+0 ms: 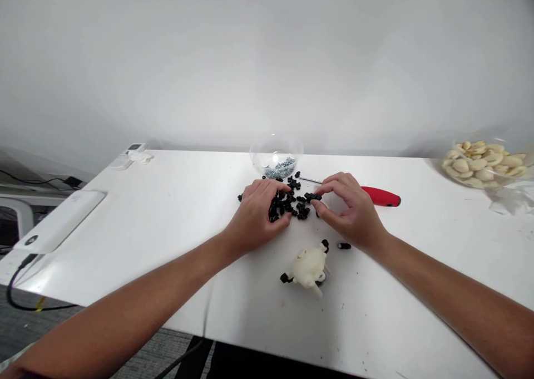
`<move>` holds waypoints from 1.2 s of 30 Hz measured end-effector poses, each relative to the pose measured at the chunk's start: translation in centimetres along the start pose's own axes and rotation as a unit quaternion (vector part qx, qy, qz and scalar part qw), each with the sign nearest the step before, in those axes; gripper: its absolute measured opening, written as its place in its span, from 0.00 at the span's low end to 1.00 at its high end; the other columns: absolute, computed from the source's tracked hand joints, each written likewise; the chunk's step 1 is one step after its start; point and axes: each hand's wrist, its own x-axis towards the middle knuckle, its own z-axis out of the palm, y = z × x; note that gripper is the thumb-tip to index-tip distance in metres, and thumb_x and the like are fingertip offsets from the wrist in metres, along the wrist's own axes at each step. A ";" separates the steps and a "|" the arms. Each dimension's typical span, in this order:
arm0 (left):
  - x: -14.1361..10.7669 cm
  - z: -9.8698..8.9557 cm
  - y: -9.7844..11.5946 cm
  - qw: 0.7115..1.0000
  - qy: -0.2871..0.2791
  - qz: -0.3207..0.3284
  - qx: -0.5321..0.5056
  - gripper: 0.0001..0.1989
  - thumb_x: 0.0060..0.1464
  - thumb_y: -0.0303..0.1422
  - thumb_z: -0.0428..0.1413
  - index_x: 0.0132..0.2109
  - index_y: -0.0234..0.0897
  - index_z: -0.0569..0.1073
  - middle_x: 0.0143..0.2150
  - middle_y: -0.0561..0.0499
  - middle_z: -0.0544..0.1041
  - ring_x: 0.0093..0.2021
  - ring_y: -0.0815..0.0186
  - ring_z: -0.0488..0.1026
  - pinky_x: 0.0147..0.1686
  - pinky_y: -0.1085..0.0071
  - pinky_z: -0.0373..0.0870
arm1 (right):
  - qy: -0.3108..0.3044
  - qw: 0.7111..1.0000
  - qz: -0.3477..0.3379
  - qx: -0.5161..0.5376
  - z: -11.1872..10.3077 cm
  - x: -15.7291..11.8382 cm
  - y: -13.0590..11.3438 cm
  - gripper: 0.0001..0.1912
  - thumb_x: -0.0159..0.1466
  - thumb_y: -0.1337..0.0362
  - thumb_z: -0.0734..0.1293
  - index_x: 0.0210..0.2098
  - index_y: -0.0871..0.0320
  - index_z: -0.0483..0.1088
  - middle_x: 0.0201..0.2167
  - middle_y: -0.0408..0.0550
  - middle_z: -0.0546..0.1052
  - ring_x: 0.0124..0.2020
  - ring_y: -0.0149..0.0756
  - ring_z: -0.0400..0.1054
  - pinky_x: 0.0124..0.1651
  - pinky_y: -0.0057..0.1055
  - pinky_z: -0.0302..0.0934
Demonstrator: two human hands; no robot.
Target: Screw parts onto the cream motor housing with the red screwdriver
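Note:
A loose pile of small black plastic parts lies at the middle of the white table. My left hand rests over the pile, its fingers curled down on the parts, and whether it grips any is hidden. My right hand reaches in from the other side, with finger and thumb around a small cluster of black parts. Below the hands sits a cream 3D-printed piece with black parts on it. A single black part lies to its right.
A red-handled screwdriver lies behind my right hand, its thin shaft pointing left. A glass bowl of screws stands at the far edge. A clear bag of cream parts lies far right. A white flat device with a black cable sits left.

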 end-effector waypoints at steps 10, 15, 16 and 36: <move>0.1 -0.5 0.2 0.990 0.031 0.019 -0.140 0.19 0.60 0.26 0.54 0.58 0.41 0.71 0.56 0.45 0.76 0.58 0.54 0.73 0.59 0.55 0.71 | -0.021 1.000 0.006 -0.009 0.0 0.0 0.0 0.08 0.65 0.68 0.74 0.39 0.52 0.71 0.39 0.49 0.76 0.46 0.49 0.71 0.51 0.49 0.65; 0.1 -1.1 0.6 0.981 0.099 -0.056 -0.155 0.12 0.68 0.31 0.50 0.55 0.41 0.72 0.54 0.46 0.76 0.58 0.55 0.72 0.62 0.55 0.68 | -0.025 1.000 0.016 -0.007 0.0 0.0 0.0 0.08 0.66 0.67 0.73 0.38 0.52 0.70 0.39 0.49 0.76 0.46 0.48 0.70 0.51 0.48 0.64; 0.2 -1.1 0.6 0.977 0.118 -0.087 -0.153 0.11 0.69 0.33 0.49 0.53 0.41 0.73 0.53 0.47 0.76 0.57 0.55 0.73 0.61 0.56 0.67 | -0.025 1.000 0.017 -0.007 0.0 -0.1 0.0 0.08 0.66 0.67 0.73 0.37 0.52 0.69 0.39 0.49 0.76 0.46 0.48 0.70 0.51 0.48 0.64; 0.5 -0.5 0.1 0.937 0.220 -0.173 -0.207 0.20 0.77 0.44 0.39 0.48 0.42 0.73 0.51 0.47 0.75 0.56 0.57 0.71 0.62 0.58 0.65 | -0.091 0.996 -0.012 -0.014 0.4 -0.3 0.6 0.06 0.68 0.69 0.74 0.44 0.54 0.78 0.41 0.50 0.80 0.46 0.46 0.71 0.51 0.45 0.66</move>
